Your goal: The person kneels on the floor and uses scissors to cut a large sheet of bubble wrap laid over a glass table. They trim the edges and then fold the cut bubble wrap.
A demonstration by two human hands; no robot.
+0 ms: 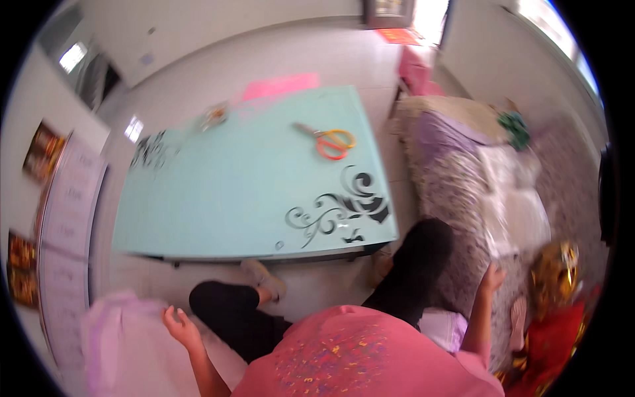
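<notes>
My left hand (181,327) is palm up with fingers apart and nothing in it, beside my left knee and above a pale pink cloth cover (129,342). My right hand (491,279) is out to the right, blurred, with its thumb apart and no object visible in it. Its fingertips are near the lower end of a white plastic bag (516,218) on the patterned sofa (446,183); whether they touch cannot be told. Before me stands a pale turquoise glass-topped table (208,198) with black scroll designs. Scissors (332,141) with yellow and orange-red handles lie near its right side.
A small clear packet (214,116) lies towards the table's far left. A pink sheet (283,85) shows at its far edge. White drawers (69,208) stand left. On the right are green cloth (514,130), a shiny gold object (554,273) and red-and-gold fabric (553,342).
</notes>
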